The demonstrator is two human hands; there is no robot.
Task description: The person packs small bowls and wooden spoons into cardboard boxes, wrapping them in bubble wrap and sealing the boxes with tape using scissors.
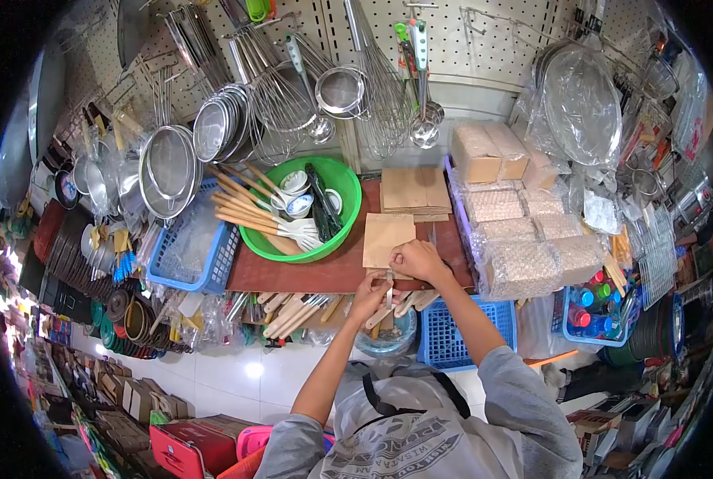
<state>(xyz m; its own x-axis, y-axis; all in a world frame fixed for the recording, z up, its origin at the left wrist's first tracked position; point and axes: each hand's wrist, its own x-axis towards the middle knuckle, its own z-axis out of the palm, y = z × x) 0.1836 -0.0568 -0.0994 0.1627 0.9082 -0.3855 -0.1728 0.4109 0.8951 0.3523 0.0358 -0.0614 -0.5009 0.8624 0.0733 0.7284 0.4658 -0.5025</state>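
The head view shows the left hand (369,297) pinching a pale narrow strip (389,292) at the near edge of the red-brown worktop (293,277). The right hand (418,262) has its fingers bunched at the strip's far end. Flat brown paper (388,235) lies just beyond; a round green plastic bowl (352,209) stands left.

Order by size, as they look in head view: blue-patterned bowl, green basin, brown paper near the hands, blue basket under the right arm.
Largest to smallest:
1. green basin
2. blue basket
3. brown paper
4. blue-patterned bowl
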